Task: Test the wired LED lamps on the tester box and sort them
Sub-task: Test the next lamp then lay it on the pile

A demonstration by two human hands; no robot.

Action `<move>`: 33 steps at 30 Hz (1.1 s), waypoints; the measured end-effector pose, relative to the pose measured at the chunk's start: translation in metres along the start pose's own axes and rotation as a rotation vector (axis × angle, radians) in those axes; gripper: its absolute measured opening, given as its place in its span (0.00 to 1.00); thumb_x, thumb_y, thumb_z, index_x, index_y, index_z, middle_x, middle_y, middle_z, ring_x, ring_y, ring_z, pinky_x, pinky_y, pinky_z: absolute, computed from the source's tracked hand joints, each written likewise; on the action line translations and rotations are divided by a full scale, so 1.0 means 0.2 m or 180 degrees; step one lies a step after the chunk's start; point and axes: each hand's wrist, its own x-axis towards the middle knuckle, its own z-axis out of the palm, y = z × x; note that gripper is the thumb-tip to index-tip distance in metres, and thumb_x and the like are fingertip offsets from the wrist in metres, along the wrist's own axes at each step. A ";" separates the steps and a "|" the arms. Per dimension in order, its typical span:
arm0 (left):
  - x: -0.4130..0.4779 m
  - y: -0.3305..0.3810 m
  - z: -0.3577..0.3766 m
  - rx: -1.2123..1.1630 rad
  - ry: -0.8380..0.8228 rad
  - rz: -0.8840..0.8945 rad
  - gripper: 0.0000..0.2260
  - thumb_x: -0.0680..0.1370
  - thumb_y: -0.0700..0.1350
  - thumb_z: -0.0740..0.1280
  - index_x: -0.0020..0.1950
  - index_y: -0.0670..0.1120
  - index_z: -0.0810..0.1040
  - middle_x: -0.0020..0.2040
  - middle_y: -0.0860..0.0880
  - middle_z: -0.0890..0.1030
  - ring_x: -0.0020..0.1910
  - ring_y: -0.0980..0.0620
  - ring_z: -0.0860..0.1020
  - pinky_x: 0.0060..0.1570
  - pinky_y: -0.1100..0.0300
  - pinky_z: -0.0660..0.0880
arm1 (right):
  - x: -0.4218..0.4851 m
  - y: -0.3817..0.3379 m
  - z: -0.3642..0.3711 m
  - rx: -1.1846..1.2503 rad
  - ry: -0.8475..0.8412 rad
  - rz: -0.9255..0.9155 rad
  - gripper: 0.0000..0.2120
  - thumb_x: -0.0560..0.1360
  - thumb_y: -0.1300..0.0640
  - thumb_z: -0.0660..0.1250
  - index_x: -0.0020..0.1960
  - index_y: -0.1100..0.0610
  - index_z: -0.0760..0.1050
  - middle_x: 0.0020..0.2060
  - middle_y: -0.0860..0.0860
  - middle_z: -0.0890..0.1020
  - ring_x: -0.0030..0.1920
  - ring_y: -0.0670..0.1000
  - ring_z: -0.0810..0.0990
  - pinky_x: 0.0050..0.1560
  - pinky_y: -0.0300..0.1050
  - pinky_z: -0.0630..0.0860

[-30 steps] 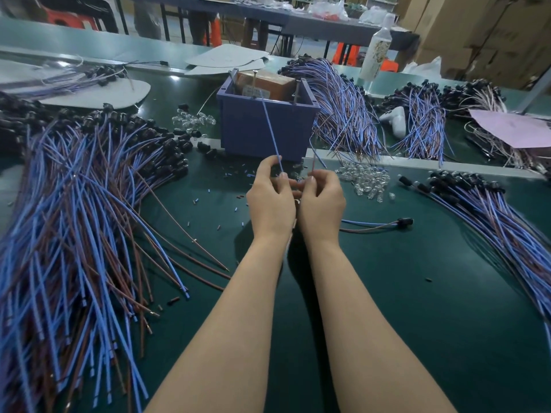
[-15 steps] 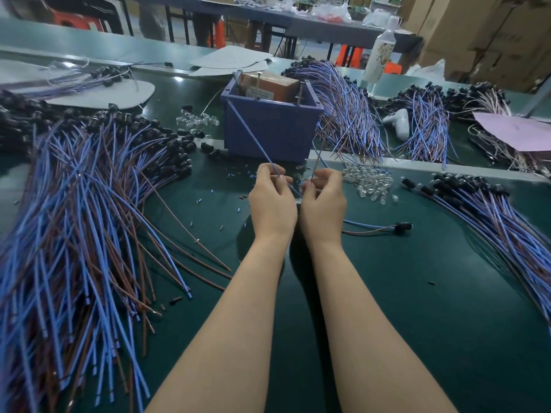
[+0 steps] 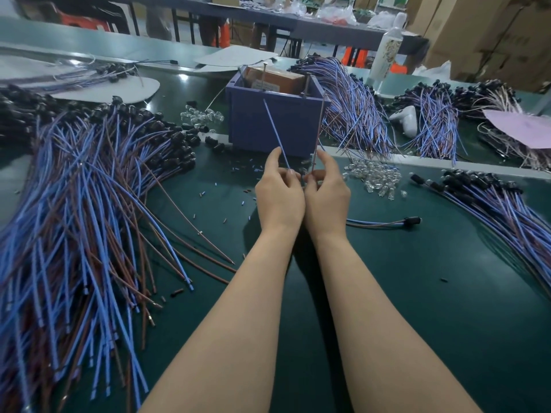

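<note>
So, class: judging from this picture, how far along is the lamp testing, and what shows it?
Probably early. Likely done: the smaller bundle at right. In hand: left hand pinches a blue wire, right hand a brown wire, before the blue box. Left: the big pile at left.

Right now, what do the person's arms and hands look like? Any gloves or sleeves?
No gloves and no sleeves. The left hand and right hand are bare, with no rings that show. The left forearm and right forearm are bare too, right down to the bottom edge of the picture, with no watch or bracelet at either wrist.
</note>
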 end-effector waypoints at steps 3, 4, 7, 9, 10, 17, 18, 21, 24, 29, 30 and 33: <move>-0.01 0.00 0.00 -0.0031 0.0053 0.0060 0.21 0.79 0.36 0.60 0.72 0.47 0.68 0.38 0.56 0.75 0.46 0.50 0.78 0.48 0.64 0.71 | 0.00 0.00 0.00 0.0007 -0.0038 0.0019 0.23 0.77 0.66 0.59 0.70 0.54 0.68 0.51 0.56 0.82 0.52 0.55 0.78 0.55 0.44 0.70; -0.01 0.00 0.00 -0.0049 0.0083 0.0088 0.21 0.79 0.36 0.60 0.72 0.47 0.68 0.38 0.57 0.75 0.45 0.49 0.78 0.48 0.65 0.71 | 0.00 0.01 0.00 0.0011 -0.0042 0.0020 0.22 0.76 0.66 0.60 0.69 0.54 0.69 0.51 0.56 0.82 0.52 0.55 0.78 0.55 0.42 0.69; -0.01 0.00 0.01 -0.0058 0.0215 0.0181 0.21 0.78 0.35 0.60 0.71 0.47 0.68 0.36 0.58 0.74 0.43 0.51 0.77 0.45 0.70 0.68 | 0.01 0.01 0.00 0.0011 -0.0045 -0.0004 0.22 0.76 0.66 0.60 0.68 0.54 0.70 0.49 0.56 0.82 0.51 0.55 0.79 0.54 0.43 0.69; -0.01 0.00 0.01 -0.0064 0.0277 0.0199 0.22 0.78 0.35 0.60 0.72 0.47 0.68 0.37 0.59 0.74 0.43 0.52 0.77 0.44 0.70 0.68 | 0.01 0.01 0.00 0.0038 -0.0044 0.0003 0.22 0.75 0.67 0.60 0.68 0.55 0.70 0.48 0.56 0.82 0.51 0.55 0.79 0.54 0.44 0.70; -0.01 0.00 0.01 -0.0066 0.0301 0.0195 0.22 0.78 0.35 0.60 0.72 0.46 0.67 0.37 0.59 0.74 0.43 0.52 0.77 0.45 0.70 0.68 | 0.01 0.00 0.00 0.0058 -0.0047 0.0015 0.22 0.75 0.67 0.60 0.68 0.55 0.70 0.47 0.55 0.82 0.50 0.55 0.79 0.54 0.44 0.70; -0.02 0.01 0.02 -0.0030 0.0479 0.0280 0.22 0.78 0.35 0.61 0.72 0.44 0.67 0.36 0.59 0.73 0.42 0.53 0.75 0.46 0.70 0.67 | 0.01 0.01 0.00 0.0149 -0.0049 0.0036 0.22 0.75 0.67 0.59 0.67 0.56 0.71 0.46 0.55 0.82 0.49 0.54 0.78 0.50 0.40 0.68; -0.03 0.01 0.02 -0.0045 0.0493 0.0287 0.22 0.78 0.35 0.61 0.72 0.44 0.67 0.37 0.58 0.74 0.43 0.53 0.75 0.46 0.69 0.67 | 0.01 0.01 0.00 0.0140 -0.0056 0.0031 0.22 0.75 0.67 0.59 0.67 0.56 0.71 0.46 0.55 0.82 0.49 0.54 0.78 0.50 0.40 0.68; -0.03 0.02 0.01 -0.0073 0.0502 0.0293 0.22 0.78 0.35 0.60 0.72 0.44 0.67 0.40 0.53 0.76 0.43 0.53 0.76 0.46 0.69 0.68 | 0.01 0.01 0.00 0.0106 -0.0094 0.0041 0.22 0.75 0.66 0.59 0.67 0.55 0.71 0.46 0.55 0.82 0.49 0.54 0.78 0.51 0.41 0.69; -0.03 0.02 0.01 -0.0081 0.0476 0.0274 0.22 0.78 0.35 0.60 0.72 0.44 0.67 0.40 0.53 0.76 0.43 0.53 0.76 0.47 0.69 0.69 | 0.01 0.01 0.00 0.0105 -0.0093 0.0063 0.21 0.75 0.65 0.59 0.67 0.54 0.71 0.47 0.55 0.82 0.49 0.54 0.79 0.52 0.43 0.71; -0.03 0.03 0.00 -0.0068 0.0484 0.0302 0.21 0.79 0.35 0.60 0.72 0.45 0.67 0.43 0.50 0.79 0.46 0.50 0.77 0.50 0.67 0.70 | 0.01 0.01 0.01 0.0085 -0.0034 0.0072 0.19 0.75 0.64 0.61 0.65 0.56 0.73 0.44 0.53 0.82 0.48 0.54 0.79 0.52 0.43 0.71; -0.03 0.03 0.00 -0.0044 0.0493 0.0336 0.21 0.79 0.35 0.59 0.72 0.45 0.67 0.46 0.48 0.80 0.48 0.49 0.78 0.52 0.64 0.71 | 0.01 0.01 0.01 0.0084 -0.0030 0.0081 0.18 0.75 0.64 0.61 0.65 0.56 0.73 0.44 0.53 0.82 0.48 0.54 0.79 0.52 0.45 0.72; -0.03 0.04 0.00 -0.0016 0.0504 0.0405 0.21 0.79 0.36 0.59 0.72 0.46 0.67 0.51 0.45 0.81 0.50 0.49 0.78 0.53 0.64 0.70 | 0.01 0.01 0.01 0.0092 -0.0010 0.0090 0.17 0.75 0.63 0.61 0.64 0.57 0.74 0.43 0.53 0.82 0.47 0.55 0.79 0.52 0.46 0.73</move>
